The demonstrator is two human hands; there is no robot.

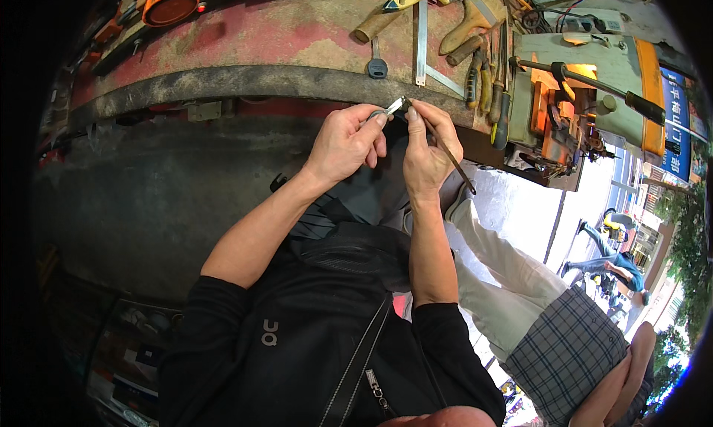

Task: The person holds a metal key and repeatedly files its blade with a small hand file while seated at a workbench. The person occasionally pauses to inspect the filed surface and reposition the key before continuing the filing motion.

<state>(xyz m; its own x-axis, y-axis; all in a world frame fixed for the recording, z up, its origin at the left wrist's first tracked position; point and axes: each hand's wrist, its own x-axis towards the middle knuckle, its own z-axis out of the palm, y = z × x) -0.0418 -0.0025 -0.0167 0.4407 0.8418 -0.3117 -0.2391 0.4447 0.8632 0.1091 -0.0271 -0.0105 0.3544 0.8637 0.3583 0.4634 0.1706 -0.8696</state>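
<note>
In front of the bench edge, my left hand is closed in a pinch on a small silvery metal piece. Its exact kind is too small to make out. My right hand grips a thin dark-brown rod, which slants down across the fingers and ends below the hand. A small dark part shows at the right fingertips, against the silvery piece. Both sets of fingertips nearly meet there. Just beyond, a key with a black head lies on the worn red bench.
Brushes, a metal square, pliers and screwdrivers lie at the bench's right. Beside them stands an orange key-cutting machine with a long lever. A person in plaid is close on my right. An orange round container sits far left.
</note>
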